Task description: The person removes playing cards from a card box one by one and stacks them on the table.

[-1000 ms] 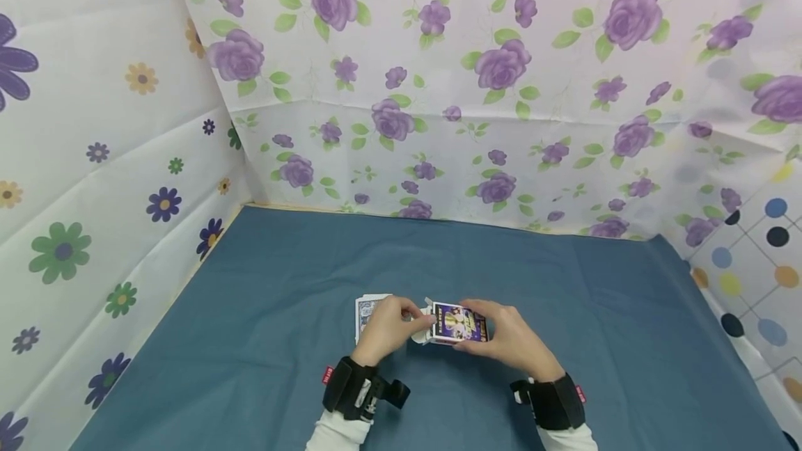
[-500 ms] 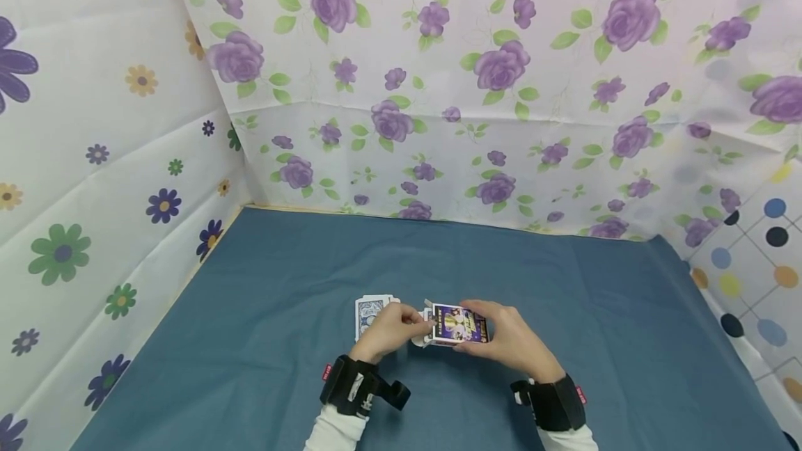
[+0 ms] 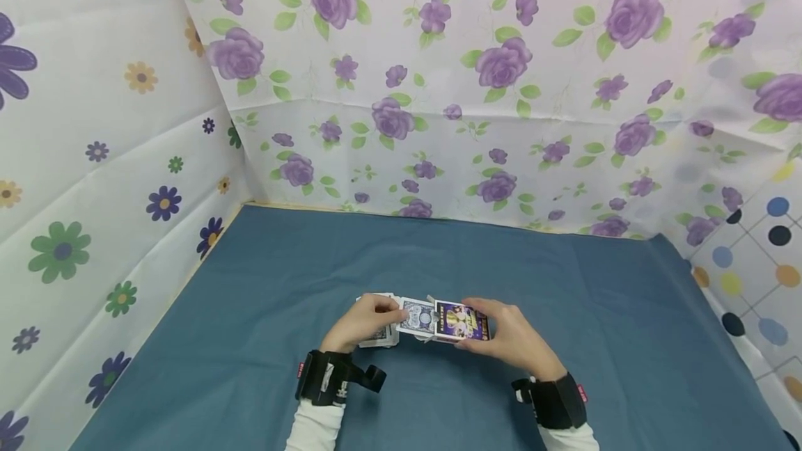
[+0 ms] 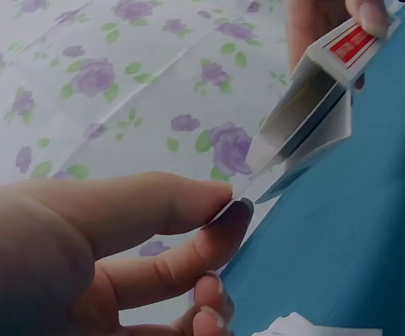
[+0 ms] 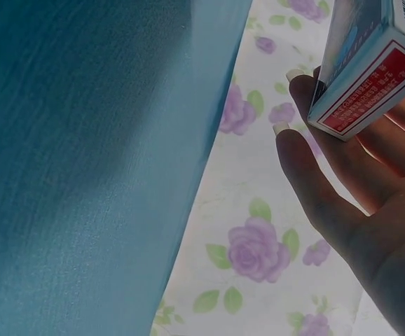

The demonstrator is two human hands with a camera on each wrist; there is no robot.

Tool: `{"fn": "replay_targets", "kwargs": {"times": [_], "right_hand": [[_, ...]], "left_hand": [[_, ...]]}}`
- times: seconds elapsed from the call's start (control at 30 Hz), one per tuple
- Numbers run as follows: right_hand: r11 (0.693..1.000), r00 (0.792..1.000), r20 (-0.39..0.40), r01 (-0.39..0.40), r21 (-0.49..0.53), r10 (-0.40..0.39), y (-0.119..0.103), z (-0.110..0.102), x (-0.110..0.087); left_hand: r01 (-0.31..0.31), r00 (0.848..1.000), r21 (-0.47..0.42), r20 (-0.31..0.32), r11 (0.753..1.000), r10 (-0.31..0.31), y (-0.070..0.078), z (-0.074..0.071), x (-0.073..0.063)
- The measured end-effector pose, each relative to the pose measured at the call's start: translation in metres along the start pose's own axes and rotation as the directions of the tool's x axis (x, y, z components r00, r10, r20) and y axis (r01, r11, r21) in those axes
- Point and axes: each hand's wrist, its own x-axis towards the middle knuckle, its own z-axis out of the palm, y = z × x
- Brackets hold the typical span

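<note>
Purple roses cover the backdrop [image 3: 391, 120] behind a blue cloth [image 3: 282, 284], with a daisy-print sheet [image 3: 134, 159] along the left and a dotted sheet [image 3: 761, 277] on the right. Near the middle of the cloth, a person's left hand [image 3: 352, 323] pinches a card [image 3: 416, 317] between thumb and forefinger, its patterned blue-and-white back facing up. That card stretches to the open end of a purple-fronted box [image 3: 461, 321], gripped at its other end by the right hand [image 3: 510, 334], thumb and fingers on opposite edges. Red panels mark the box's narrow sides, and white flaps stand out at its mouth. Beside the box, a pile [image 3: 390, 337] of cards lies partly hidden beneath the left hand. Black straps [image 3: 555, 401] circle both wrists above white sleeves [image 3: 316, 426].
</note>
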Motion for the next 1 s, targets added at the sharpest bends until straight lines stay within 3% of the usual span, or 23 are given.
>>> {"fn": "replay_targets", "kwargs": {"times": [0.23, 0.6, 0.7, 0.8, 1.0], "right_hand": [[1.0, 1.0, 0.0, 0.0, 0.004, 0.0, 0.0, 0.001, 0.0], [1.0, 1.0, 0.011, -0.008, 0.017, 0.008, -0.001, -0.001, 0.0], [1.0, 1.0, 0.006, -0.011, 0.006, 0.011, 0.001, -0.001, 0.001], [1.0, 1.0, -0.003, -0.019, -0.002, 0.019, 0.003, -0.003, 0.0], [1.0, 1.0, -0.015, -0.015, -0.013, 0.015, 0.004, -0.004, -0.001]], "left_hand": [[0.001, 1.0, -0.026, -0.006, 1.0, -0.001, -0.001, -0.008, -0.005], [0.064, 0.997, -0.148, -0.042, 0.987, -0.071, -0.001, -0.009, -0.005], [0.091, 0.988, -0.165, -0.109, 0.982, -0.11, 0.0, -0.006, -0.004], [0.113, 0.968, -0.152, -0.206, 0.982, -0.143, 0.0, -0.006, -0.004], [0.127, 0.939, -0.06, -0.314, 0.99, -0.14, -0.012, -0.014, -0.006]]}}
